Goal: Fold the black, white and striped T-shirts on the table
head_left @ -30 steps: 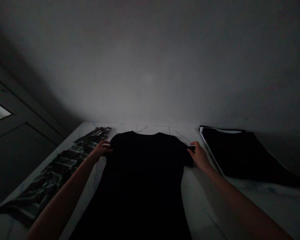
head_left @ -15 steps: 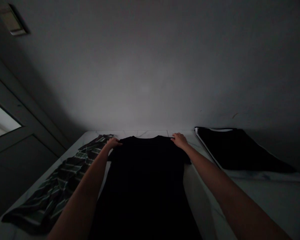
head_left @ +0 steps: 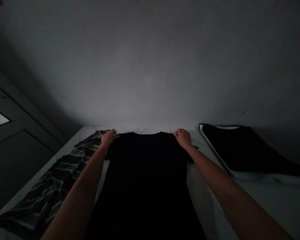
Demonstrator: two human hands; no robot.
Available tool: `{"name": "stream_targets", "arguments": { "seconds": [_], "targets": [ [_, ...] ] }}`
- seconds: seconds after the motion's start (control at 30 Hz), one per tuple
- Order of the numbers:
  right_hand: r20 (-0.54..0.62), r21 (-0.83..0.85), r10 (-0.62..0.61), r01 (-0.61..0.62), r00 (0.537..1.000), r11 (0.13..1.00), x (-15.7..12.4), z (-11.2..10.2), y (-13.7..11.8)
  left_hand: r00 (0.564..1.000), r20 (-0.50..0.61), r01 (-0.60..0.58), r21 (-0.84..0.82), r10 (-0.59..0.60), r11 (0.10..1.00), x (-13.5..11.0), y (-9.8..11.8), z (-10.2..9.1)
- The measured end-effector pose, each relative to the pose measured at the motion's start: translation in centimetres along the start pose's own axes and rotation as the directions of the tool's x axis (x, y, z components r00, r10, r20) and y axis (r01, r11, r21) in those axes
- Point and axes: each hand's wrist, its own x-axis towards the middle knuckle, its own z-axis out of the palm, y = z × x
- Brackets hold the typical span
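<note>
A black T-shirt (head_left: pixel 146 180) lies spread out in front of me, its neckline at the far end and its lower part running out of view at the bottom. At its left shoulder edge, my left hand (head_left: pixel 109 137) pinches the cloth between thumb and fingers. My right hand (head_left: pixel 183 137) grips the opposite shoulder the same way, fingers curled. Both short sleeves hang out below my hands, the right one partly behind my forearm. Dim light hides the folds in the black cloth.
A crumpled striped garment (head_left: pixel 55 186) lies on the left of the marble-patterned surface (head_left: pixel 200 200). To the right is a flat black folded item with white edging (head_left: pixel 252 150). A grey wall (head_left: pixel 150 73) rises behind; a panelled door (head_left: pixel 17 140) stands at left.
Both hands have moved slightly apart, and the shirt's shoulders look pulled straighter between them. The right fingers have curled in more. The camera view has shifted slightly.
</note>
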Motion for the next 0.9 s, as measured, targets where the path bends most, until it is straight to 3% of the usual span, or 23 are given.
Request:
{"name": "stream_targets", "arguments": {
  "seconds": [0.1,0.23,0.37,0.5,0.57,0.7,0.9],
  "targets": [
    [-0.094,-0.036,-0.088,0.085,0.992,0.996,-1.9,-1.3,-2.2,0.994,-0.052,-0.084,0.191,0.095,0.978,-1.9,2.2,-1.3],
    [-0.121,0.128,-0.315,0.330,0.941,0.935,-7.6,-3.7,-4.2,0.983,-0.046,-0.167,0.190,0.179,0.967,-7.1,4.6,-2.7],
    [-0.040,0.397,-0.561,0.528,0.827,0.751,-17.2,-6.5,-3.2,0.935,-0.003,-0.354,0.032,0.355,0.935,-16.8,3.7,-3.3],
    [0.121,0.604,-0.740,0.543,0.661,0.584,-26.8,-10.0,-0.8,0.907,0.003,-0.415,-0.160,0.421,0.895,-27.5,0.9,-3.1],
    [0.159,0.623,-0.769,0.541,0.619,0.565,-30.3,-11.2,0.2,0.909,-0.013,-0.410,-0.211,0.417,0.887,-31.8,-0.3,-2.8],
    [0.070,0.552,-0.769,0.618,0.635,0.560,-34.0,-11.6,1.4,0.908,-0.016,-0.410,-0.228,0.418,0.883,-37.3,-2.1,-2.1],
    [-0.114,0.479,-0.754,0.701,0.647,0.529,-35.7,-10.8,2.7,0.907,-0.011,-0.412,-0.226,0.421,0.882,-39.9,-4.3,-2.3]
  ]
}}
